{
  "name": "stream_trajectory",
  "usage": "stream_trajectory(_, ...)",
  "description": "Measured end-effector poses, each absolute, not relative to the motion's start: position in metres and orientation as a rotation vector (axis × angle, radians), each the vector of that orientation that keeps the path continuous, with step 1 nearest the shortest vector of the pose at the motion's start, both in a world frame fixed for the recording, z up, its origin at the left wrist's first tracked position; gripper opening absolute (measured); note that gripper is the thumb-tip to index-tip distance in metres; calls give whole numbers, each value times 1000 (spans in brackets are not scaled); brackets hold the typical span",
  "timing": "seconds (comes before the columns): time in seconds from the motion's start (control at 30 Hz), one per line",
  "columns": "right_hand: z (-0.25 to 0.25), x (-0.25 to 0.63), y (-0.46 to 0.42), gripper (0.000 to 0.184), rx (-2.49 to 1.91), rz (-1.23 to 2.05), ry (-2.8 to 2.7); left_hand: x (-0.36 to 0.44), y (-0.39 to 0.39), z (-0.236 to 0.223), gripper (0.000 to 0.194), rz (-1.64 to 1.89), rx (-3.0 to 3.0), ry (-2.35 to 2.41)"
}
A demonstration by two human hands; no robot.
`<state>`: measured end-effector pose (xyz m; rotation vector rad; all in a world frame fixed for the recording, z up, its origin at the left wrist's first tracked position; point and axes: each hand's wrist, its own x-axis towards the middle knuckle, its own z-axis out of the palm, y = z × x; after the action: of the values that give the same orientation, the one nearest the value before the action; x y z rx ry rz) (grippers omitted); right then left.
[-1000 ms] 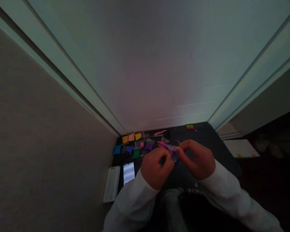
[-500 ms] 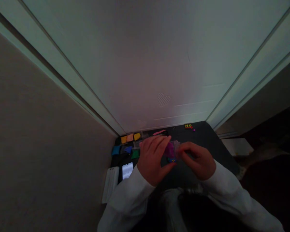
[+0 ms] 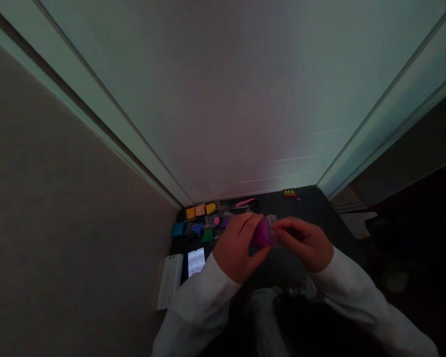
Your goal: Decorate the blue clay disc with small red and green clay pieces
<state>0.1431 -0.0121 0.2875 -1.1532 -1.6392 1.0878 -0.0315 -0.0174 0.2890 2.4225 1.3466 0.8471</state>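
Note:
A small clear plastic bag with magenta contents [image 3: 260, 235] is held between my two hands above the dark table. My left hand [image 3: 239, 247] grips the bag's left side, fingers over its far edge and thumb at the near edge. At the bag's right, clear end, my right hand [image 3: 305, 244] pinches the plastic between thumb and fingertips. Behind my left hand lie scissors [image 3: 253, 205] and a pink strip [image 3: 244, 202]. A small pink piece [image 3: 216, 220] and a purple packet [image 3: 225, 223] lie just left of that hand.
Packets in orange [image 3: 190, 213], peach [image 3: 200, 210], yellow [image 3: 210, 208], blue [image 3: 196, 228] and green [image 3: 207, 235] lie at the table's left. Nearer are a lit phone [image 3: 196, 261] and a white case-like object [image 3: 170, 281]. A small multicoloured block [image 3: 289, 193] sits by the wall.
My right hand has come in slightly and now pinches the bag's clear end. More of the magenta bag shows, and the blue item seen below it is hidden.

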Motion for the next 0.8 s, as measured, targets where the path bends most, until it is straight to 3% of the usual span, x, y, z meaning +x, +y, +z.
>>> stream_trajectory(0.8, 282, 151, -16, 22, -1121, 1197, -1671, -33, -23, 286, 41, 883, 2452, 1273)
